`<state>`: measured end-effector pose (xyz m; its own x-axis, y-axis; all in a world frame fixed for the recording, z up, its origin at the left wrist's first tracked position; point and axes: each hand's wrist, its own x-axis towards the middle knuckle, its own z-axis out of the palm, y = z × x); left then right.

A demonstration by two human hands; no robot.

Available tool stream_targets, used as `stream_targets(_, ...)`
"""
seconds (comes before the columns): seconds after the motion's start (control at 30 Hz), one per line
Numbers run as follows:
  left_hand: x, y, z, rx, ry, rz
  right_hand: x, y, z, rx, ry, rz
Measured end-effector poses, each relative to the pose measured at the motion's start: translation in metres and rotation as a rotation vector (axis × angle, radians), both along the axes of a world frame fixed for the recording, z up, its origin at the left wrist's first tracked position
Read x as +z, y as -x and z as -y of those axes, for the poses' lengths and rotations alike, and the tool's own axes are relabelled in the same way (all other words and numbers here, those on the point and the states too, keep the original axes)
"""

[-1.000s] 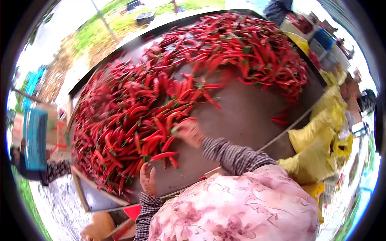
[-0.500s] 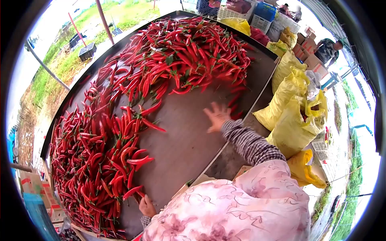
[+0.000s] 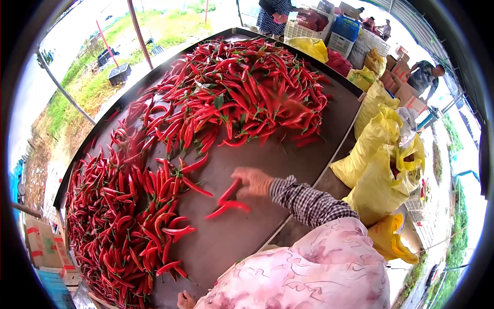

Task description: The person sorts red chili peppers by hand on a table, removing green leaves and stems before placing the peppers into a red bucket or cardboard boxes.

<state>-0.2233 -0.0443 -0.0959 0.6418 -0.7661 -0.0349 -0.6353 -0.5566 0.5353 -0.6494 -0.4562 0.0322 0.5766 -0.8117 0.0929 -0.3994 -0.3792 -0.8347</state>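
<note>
My right hand [image 3: 253,183] is over the middle of the dark table [image 3: 206,237], fingers curled and somewhat blurred. A red chili pepper [image 3: 229,191] lies against its fingertips, and another chili pepper [image 3: 228,208], smeared by motion, is just below. At the bottom edge, only part of my left hand [image 3: 186,299] shows beside the pink flowered garment; its fingers are mostly hidden. A large heap of red chili peppers [image 3: 118,221] spreads along the left side, close to my left hand. Beyond my right hand lies a second heap of chili peppers [image 3: 247,87].
A dark raised rim [image 3: 339,77] borders the far side of the table. Yellow sacks [image 3: 378,175] stand along the right, with crates [image 3: 339,45] and cartons [image 3: 406,92] farther back. One person [image 3: 424,77] bends near the cartons; another [image 3: 272,18] stands behind the table.
My right hand has moved left and toward me, its spread fingers now curled, with chili peppers at them. My left hand has dropped toward the bottom edge, away from the left heap.
</note>
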Motion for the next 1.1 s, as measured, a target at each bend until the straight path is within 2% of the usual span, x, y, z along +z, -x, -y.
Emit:
stream_targets(0.07,-0.003,0.001,-0.001,0.013,0.062,0.014,0.019,0.020,0.052,-0.313,0.541,-0.214)
stream_targets(0.1,-0.002,0.003,-0.001,-0.017,0.055,0.064,0.038,0.034,0.086,-0.494,0.499,-0.083)
stream_targets(0.17,0.006,0.012,0.003,-0.025,0.049,0.116,0.075,0.066,0.134,-0.793,0.639,-0.242)
stream_targets(0.2,0.020,0.020,0.009,-0.029,0.036,0.130,0.068,0.086,0.166,-0.932,0.629,-0.469)
stream_targets(0.23,0.032,0.028,0.015,-0.032,0.021,0.142,0.079,0.092,0.181,-1.024,0.405,-0.625)
stream_targets(0.27,0.040,0.032,0.019,-0.009,0.023,0.142,0.065,0.109,0.207,-0.993,0.336,-0.694)
stream_targets(0.33,0.050,0.039,0.024,-0.031,-0.036,0.128,0.090,0.093,0.200,-0.897,-0.134,-0.762)
stream_targets(0.37,0.053,0.038,0.025,-0.037,-0.079,0.137,0.108,0.076,0.192,-0.846,-0.226,-0.840)
stream_targets(0.47,0.053,0.039,0.024,-0.058,-0.062,0.122,0.081,0.065,0.183,-0.731,-0.007,-0.939)
stream_targets(0.57,0.059,0.041,0.028,-0.053,-0.114,0.040,0.020,0.058,0.152,-0.623,0.299,-0.831)
stream_targets(0.6,0.060,0.042,0.028,-0.050,-0.121,0.041,0.032,0.040,0.125,-0.534,0.252,-0.896)
stream_targets(0.63,0.059,0.044,0.028,-0.043,-0.120,0.074,-0.002,0.039,0.116,-0.433,0.164,-0.705)
stream_targets(0.67,0.059,0.046,0.028,-0.034,-0.117,0.108,-0.013,0.023,0.105,-0.189,0.165,-0.624)
stream_targets(0.7,0.061,0.046,0.029,-0.025,-0.120,0.110,-0.025,0.013,0.075,-0.293,0.195,-0.753)
stream_targets(0.73,0.063,0.047,0.029,-0.026,-0.121,0.092,-0.040,0.005,0.063,-0.223,0.148,-0.713)
stream_targets(0.77,0.065,0.047,0.030,-0.030,-0.125,0.074,-0.018,-0.013,0.046,-0.165,0.002,-0.799)
stream_targets(0.8,0.067,0.048,0.031,-0.028,-0.132,0.074,-0.004,-0.022,0.031,-0.119,0.007,-0.783)
stream_targets(0.87,0.071,0.050,0.033,0.013,-0.148,0.032,-0.015,-0.023,0.030,0.155,0.161,-0.618)
stream_targets(0.9,0.071,0.049,0.032,0.014,-0.149,0.030,0.002,-0.028,0.032,0.157,0.160,-0.619)
stream_targets(0.97,0.070,0.050,0.032,0.018,-0.142,0.042,0.040,-0.034,0.053,0.123,-0.187,-0.438)
stream_targets(1.0,0.071,0.052,0.034,0.021,-0.139,0.038,0.042,-0.034,0.067,-0.029,0.078,-0.312)
stream_targets(1.07,0.077,0.054,0.037,0.050,-0.180,0.020,0.050,-0.038,0.108,-0.296,0.367,-0.202)
stream_targets(1.1,0.078,0.054,0.038,0.049,-0.178,0.019,0.055,-0.039,0.131,-0.337,0.526,-0.164)
